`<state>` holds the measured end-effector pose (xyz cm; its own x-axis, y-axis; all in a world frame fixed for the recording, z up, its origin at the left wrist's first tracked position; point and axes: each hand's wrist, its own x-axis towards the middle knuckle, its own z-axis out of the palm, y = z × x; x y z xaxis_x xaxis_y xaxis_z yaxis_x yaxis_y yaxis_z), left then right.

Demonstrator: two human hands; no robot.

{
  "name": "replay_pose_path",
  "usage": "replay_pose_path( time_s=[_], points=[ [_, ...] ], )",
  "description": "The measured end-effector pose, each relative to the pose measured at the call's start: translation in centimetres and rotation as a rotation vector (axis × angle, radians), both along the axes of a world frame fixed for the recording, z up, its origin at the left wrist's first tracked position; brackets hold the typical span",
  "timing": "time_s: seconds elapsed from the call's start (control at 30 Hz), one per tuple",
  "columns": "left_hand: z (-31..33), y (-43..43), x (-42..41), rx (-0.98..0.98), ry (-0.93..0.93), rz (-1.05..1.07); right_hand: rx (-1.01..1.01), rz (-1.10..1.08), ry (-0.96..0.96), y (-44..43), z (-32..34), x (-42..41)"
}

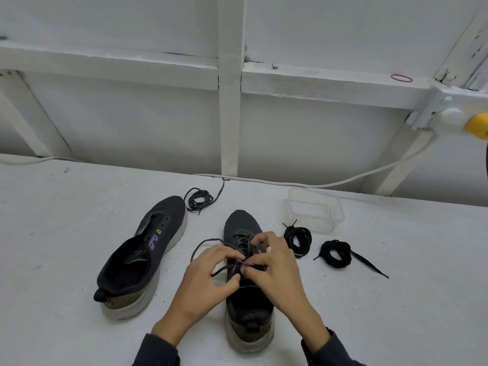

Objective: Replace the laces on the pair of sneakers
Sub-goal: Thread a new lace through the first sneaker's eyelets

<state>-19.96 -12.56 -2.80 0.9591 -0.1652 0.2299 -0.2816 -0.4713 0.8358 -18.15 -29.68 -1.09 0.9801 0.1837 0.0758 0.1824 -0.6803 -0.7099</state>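
Showing both hands over the near sneaker [243,223], long axis toe-away, heel toward the person. L hand [208,273] & R hand [274,265] meet at the upper eyelets, fingers curled, pinching the grey lace [203,242], whose slack loops out to the L. Judged: the lace draws free leftward, L hand nearer. Coiled black laces [289,236] lie just R of the shoe; 2nd sneaker [148,260] lies to the L, laceless.

White bench [66,233] with sneakers [169,217], laces [327,247] (three coils), clear tub [335,207], cable [317,184]
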Motion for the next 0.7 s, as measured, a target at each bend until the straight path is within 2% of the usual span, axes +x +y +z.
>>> replay_pose_path(
  time_s=[0.07, 0.27, 0.33, 0.47, 0.63, 0.7],
  points=[
    [-0.1, -0.1, 0.1, 0.027, -0.009, 0.022, 0.099, -0.011, 0.037, -0.1, 0.6, 0.3],
    [-0.3, 0.5, 0.2, 0.017, 0.000, 0.062, 0.588, -0.052, 0.264, -2.5, 2.4, 1.5],
    [-0.2, 0.3, 0.1, 0.081, -0.013, 0.048, 0.666, -0.043, 0.315, -2.7, 2.8, 1.6],
    [0.3, -0.6, 0.5, 0.152, -0.105, 0.079, 0.658, 0.042, 0.342, -2.2, 3.1, 1.3],
    [0.7, -1.3, 0.3, -0.020, -0.040, 0.080, 0.562, 0.036, 0.301, -2.0, 3.0, 0.5],
    [0.7, -1.3, 0.1, -0.033, -0.020, 0.064, 0.494, 0.031, 0.274, -1.7, 3.0, 0.1]
  ],
)
